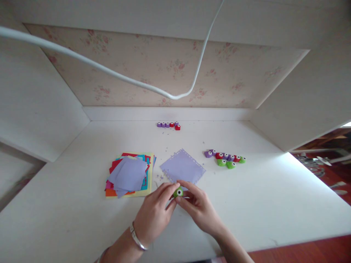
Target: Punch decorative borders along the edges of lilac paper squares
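A green craft paper punch [178, 192] with a white top and a dark star mark is held between both hands. My left hand [159, 204] pinches it from the left. My right hand [199, 206] grips it from the right, fingers curled. Just beyond the hands lies a purple paper sheet [182, 166], turned like a diamond, with small holes punched along its upper edges. Its near corner is hidden behind the hands and the punch, so I cannot tell whether the punch touches the paper.
To the left sits a stack of coloured paper [128, 177], purple on top. Several purple, red and green punches [225, 157] are grouped on the right, and a row of small punches [168, 125] stands near the back wall. Tiny purple paper bits dot the white tabletop [90, 175]. A white cable [115, 75] hangs above.
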A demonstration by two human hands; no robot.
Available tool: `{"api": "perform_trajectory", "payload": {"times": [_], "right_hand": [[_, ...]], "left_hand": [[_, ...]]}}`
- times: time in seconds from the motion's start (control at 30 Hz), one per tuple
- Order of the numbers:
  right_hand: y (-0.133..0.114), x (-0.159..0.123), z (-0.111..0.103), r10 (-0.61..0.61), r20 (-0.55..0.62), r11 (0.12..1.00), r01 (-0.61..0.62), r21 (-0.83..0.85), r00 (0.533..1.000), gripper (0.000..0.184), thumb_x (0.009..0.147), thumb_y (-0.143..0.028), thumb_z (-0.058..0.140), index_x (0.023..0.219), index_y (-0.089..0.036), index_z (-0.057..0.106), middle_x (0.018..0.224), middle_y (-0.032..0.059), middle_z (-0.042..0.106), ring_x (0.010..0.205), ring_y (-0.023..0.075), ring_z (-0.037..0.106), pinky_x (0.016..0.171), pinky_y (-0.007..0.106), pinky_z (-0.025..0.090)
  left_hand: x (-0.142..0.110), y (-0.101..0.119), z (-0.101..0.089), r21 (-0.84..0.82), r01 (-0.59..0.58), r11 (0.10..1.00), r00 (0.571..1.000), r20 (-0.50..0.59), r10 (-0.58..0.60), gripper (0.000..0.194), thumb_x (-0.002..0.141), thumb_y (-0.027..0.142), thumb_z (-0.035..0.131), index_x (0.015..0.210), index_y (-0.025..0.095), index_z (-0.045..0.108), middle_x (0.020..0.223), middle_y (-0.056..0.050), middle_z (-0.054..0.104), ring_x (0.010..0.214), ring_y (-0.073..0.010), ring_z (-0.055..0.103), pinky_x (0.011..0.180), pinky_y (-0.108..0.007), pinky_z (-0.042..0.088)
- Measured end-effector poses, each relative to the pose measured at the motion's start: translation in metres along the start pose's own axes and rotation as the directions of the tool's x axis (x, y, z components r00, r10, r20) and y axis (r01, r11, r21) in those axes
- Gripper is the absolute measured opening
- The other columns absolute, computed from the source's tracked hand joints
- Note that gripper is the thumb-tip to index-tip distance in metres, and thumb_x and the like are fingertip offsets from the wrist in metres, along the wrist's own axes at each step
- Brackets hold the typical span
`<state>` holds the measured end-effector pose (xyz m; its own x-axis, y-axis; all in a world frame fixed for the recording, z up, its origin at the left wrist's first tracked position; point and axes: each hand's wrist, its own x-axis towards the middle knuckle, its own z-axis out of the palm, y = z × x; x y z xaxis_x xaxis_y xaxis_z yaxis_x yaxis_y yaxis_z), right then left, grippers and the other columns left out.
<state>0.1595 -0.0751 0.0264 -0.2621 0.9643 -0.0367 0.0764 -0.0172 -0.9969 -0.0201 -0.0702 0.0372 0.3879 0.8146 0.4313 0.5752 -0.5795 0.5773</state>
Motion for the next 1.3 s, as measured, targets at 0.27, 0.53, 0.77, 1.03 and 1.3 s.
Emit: {"api": "perform_trajectory", "payload": {"times": [0.27,0.53,0.77,1.03,1.3], "right_hand": [[0.018,-0.022,-0.077,0.069,-0.476,0.984,-0.139,-0.113,0.877,0.045,0.079,-0.053,0.071,0.111,-0.021,0.068,0.103,0.0085,0.074,0.098,0.0255,0.069,0.087,0.036,0.054],[0.035,-0.026,-0.165,-0.164,-0.664,0.62,-0.448,-0.644,0.729,0.059,0.077,-0.073,0.053,0.106,-0.026,0.074,0.109,0.0089,0.072,0.078,0.0257,0.068,0.075,0.039,0.051],[0.038,-0.032,-0.179,-0.145,-0.738,0.566,-0.556,-0.608,0.659,0.06,0.073,-0.076,0.051,0.093,-0.023,0.072,0.088,0.007,0.074,0.069,0.0251,0.065,0.068,0.037,0.046],[0.03,-0.017,-0.2,-0.058,-0.829,0.521,-0.692,-0.5,0.556,0.058,0.076,-0.069,0.051,0.1,-0.021,0.072,0.089,0.0091,0.077,0.086,0.0335,0.068,0.073,0.04,0.044],[0.027,0.008,-0.197,-0.022,-0.803,0.644,-0.606,-0.467,0.595,0.059,0.082,-0.068,0.045,0.107,-0.023,0.075,0.091,0.0088,0.077,0.088,0.0323,0.068,0.083,0.041,0.041]], "left_hand": [[0.004,0.003,0.023,0.175,-0.133,0.976,0.983,0.148,0.107,0.031,0.095,0.016,0.052,0.124,0.021,0.06,0.128,-0.008,0.063,0.117,-0.0238,0.06,0.102,-0.043,0.052],[0.001,-0.005,0.049,0.18,-0.225,0.957,0.955,0.235,0.18,0.024,0.092,0.012,0.052,0.111,0.016,0.066,0.118,-0.006,0.068,0.116,-0.0215,0.059,0.105,-0.036,0.049],[0.004,-0.011,0.043,0.135,-0.202,0.97,0.949,0.272,0.16,0.022,0.092,0.012,0.053,0.108,0.018,0.066,0.119,-0.004,0.068,0.118,-0.0192,0.057,0.105,-0.033,0.048],[0.007,-0.007,0.042,0.139,-0.199,0.97,0.943,0.296,0.151,0.027,0.089,0.007,0.051,0.109,0.017,0.066,0.118,-0.006,0.068,0.116,-0.0216,0.058,0.104,-0.037,0.05],[0.008,-0.006,0.045,0.071,-0.22,0.973,0.931,0.313,0.187,0.023,0.088,0.008,0.054,0.105,0.018,0.066,0.115,-0.004,0.069,0.115,-0.0194,0.06,0.106,-0.034,0.047]]}}
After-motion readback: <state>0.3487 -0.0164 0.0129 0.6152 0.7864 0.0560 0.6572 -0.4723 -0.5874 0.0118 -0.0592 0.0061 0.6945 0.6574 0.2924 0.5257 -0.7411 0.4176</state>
